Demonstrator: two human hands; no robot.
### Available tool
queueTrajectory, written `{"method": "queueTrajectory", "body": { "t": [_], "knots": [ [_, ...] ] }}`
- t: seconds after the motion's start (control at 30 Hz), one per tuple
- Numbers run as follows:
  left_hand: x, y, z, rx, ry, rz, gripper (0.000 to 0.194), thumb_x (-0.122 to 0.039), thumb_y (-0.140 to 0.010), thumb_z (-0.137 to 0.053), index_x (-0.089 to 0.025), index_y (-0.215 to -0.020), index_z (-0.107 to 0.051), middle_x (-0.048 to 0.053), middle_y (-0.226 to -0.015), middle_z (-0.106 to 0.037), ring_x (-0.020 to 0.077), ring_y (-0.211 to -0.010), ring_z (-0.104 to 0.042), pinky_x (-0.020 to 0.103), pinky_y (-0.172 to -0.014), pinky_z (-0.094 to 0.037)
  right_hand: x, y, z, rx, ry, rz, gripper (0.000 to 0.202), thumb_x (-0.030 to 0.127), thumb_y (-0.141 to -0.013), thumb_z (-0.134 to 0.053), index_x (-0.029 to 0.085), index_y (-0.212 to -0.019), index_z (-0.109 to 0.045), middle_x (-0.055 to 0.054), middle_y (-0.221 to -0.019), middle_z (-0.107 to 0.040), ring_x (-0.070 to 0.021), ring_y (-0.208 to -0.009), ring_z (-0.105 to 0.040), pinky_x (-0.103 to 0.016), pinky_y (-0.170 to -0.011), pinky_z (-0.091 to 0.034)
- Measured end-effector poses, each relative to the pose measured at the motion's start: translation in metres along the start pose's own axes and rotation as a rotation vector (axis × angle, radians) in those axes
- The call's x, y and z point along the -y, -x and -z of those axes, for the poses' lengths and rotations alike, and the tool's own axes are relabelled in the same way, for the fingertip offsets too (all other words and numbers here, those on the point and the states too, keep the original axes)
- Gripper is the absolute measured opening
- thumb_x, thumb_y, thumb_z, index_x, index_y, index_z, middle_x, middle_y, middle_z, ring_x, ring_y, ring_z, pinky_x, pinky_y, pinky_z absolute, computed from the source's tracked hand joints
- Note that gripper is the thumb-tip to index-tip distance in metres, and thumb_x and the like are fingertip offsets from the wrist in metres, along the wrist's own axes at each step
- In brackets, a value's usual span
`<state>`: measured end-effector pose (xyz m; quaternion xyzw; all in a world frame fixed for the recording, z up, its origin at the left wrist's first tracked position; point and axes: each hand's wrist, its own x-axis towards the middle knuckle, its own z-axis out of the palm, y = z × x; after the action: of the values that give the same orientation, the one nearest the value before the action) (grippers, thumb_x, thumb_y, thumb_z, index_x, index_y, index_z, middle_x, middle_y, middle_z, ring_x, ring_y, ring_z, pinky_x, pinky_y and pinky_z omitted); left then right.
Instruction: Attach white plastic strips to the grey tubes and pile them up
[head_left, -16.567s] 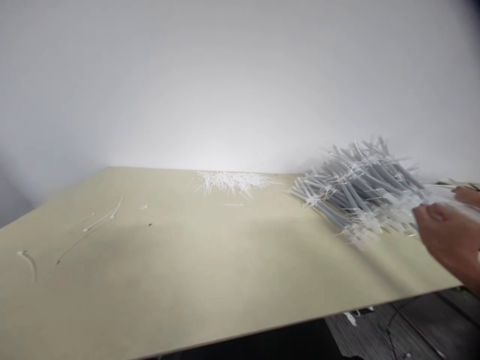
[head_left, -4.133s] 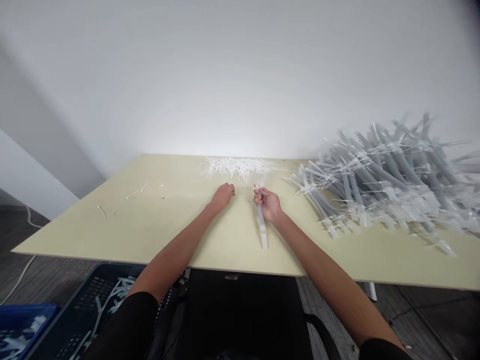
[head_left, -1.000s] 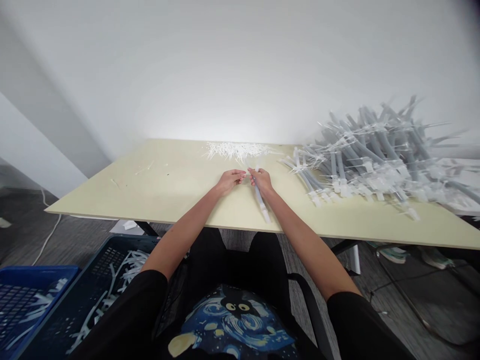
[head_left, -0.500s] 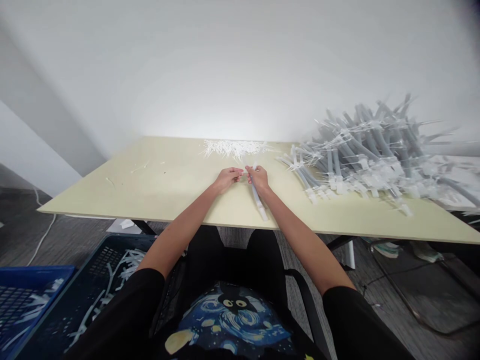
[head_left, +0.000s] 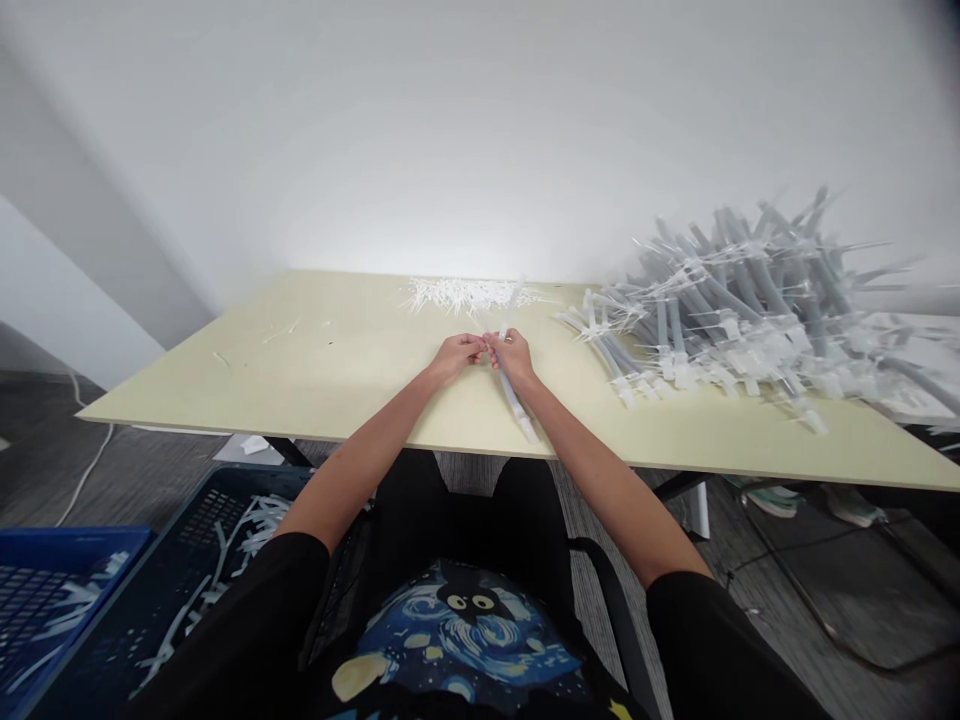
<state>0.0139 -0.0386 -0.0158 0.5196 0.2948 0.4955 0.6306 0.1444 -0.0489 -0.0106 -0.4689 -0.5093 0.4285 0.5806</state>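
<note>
Gray tube (head_left: 510, 388) is over the middle of the table (head_left: 352, 370). On its left, the left hand (head_left: 456, 356) has fingertips pressed together, on what I can't tell; the right hand (head_left: 513, 357) pinches the tube, beside a big tube pile (head_left: 765, 285).

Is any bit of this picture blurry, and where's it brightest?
Head view: the wall is brightest behind the white strips; head view: the tube pile smears at its right end; head view: details between left hand and right hand are unclear.
</note>
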Motion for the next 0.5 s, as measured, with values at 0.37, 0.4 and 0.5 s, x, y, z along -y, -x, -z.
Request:
{"method": "queueTrajectory", "body": {
  "t": [0.37,0.4,0.5],
  "knots": [
    [0.005,-0.003,0.005,0.046,-0.181,-0.018,0.024,-0.033,-0.073,-0.066,-0.010,-0.073,-0.058,0.004,-0.068,-0.056,0.0084,-0.058,-0.048,0.026,-0.060,-0.038,-0.001,-0.006,0.012,0.068,-0.188,-0.145,0.029,0.045,-0.083,-0.052,0.016,-0.081,-0.050,0.000,-0.060,-0.057,-0.0065,-0.042,-0.047,-0.018,-0.039,-0.039],
    [0.005,-0.003,0.005,0.049,-0.185,-0.021,0.023,-0.032,-0.073,-0.065,-0.010,-0.074,-0.058,0.003,-0.068,-0.055,0.0083,-0.058,-0.048,0.026,-0.060,-0.038,0.000,-0.007,0.014,0.071,-0.211,-0.188,0.027,0.043,-0.086,-0.049,0.016,-0.085,-0.050,0.000,-0.062,-0.058,-0.0067,-0.042,-0.048,-0.018,-0.039,-0.039],
    [0.005,-0.003,0.006,0.062,-0.190,-0.027,0.022,-0.031,-0.073,-0.064,-0.011,-0.076,-0.057,0.003,-0.070,-0.055,0.0079,-0.058,-0.048,0.025,-0.060,-0.038,0.003,-0.008,0.019,0.078,-0.256,-0.310,0.023,0.036,-0.090,-0.044,0.014,-0.094,-0.051,0.000,-0.060,-0.057,-0.0064,-0.040,-0.045,-0.018,-0.037,-0.036]
  ]
}}
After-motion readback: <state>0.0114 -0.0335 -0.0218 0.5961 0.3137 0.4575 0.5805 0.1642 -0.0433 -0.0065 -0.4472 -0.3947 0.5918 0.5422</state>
